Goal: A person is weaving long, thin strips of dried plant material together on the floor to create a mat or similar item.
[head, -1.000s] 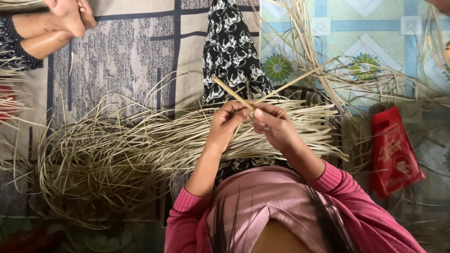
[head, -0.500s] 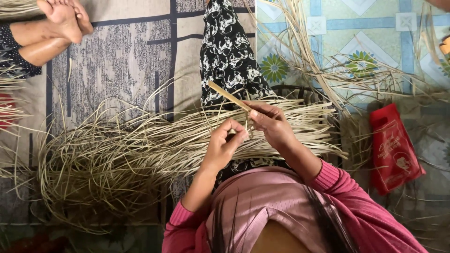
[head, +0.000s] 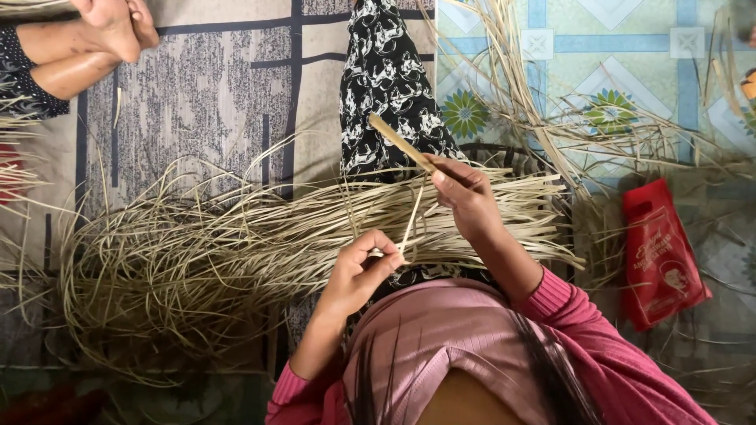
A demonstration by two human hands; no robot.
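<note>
Floor: you sit on a grey patterned mat (head: 197, 86) | right of it, blue-green floral tiles (head: 622, 55) | red plastic bag (head: 661, 252) lies flat on your right | another person's bare feet (head: 118, 24) at top left | loose dry strips (head: 598, 126) scattered over the tiles

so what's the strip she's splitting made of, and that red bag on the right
The strip looks like dried palm leaf or reed: pale tan, matte, fibrous, peeling lengthwise between the right hand and left hand. The red bag seems to be thin plastic or non-woven fabric, with a wrinkled, slightly glossy surface.
</note>
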